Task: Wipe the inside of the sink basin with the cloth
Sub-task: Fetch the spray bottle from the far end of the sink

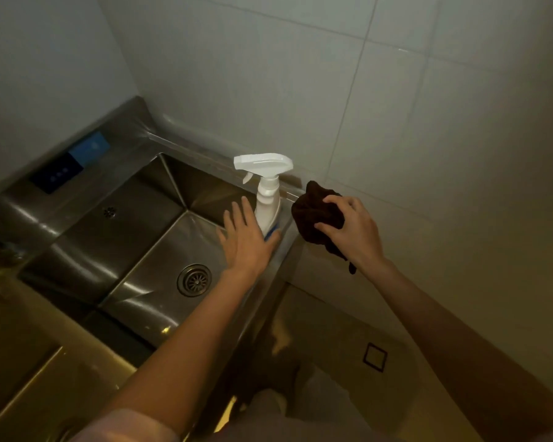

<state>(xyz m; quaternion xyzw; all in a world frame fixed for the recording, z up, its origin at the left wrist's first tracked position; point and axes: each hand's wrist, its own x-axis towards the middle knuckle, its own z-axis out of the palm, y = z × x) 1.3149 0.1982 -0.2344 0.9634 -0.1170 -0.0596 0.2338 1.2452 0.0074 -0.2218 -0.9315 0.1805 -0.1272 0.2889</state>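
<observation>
The right hand (353, 229) gripped the dark cloth (316, 215) bunched at three o'clock of the spray bottle (268, 199), outside the sink basin (160, 250), while the left hand (246, 237) lay flat-fingered beside the bottle.

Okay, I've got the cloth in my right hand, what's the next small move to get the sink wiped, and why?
Probably bring the right hand left and down into the sink basin. It grips the dark cloth off to the right of the basin, not inside it, so no wiping has begun. The left hand, open beside the spray bottle on the rim, leaves the basin floor clear.
</observation>
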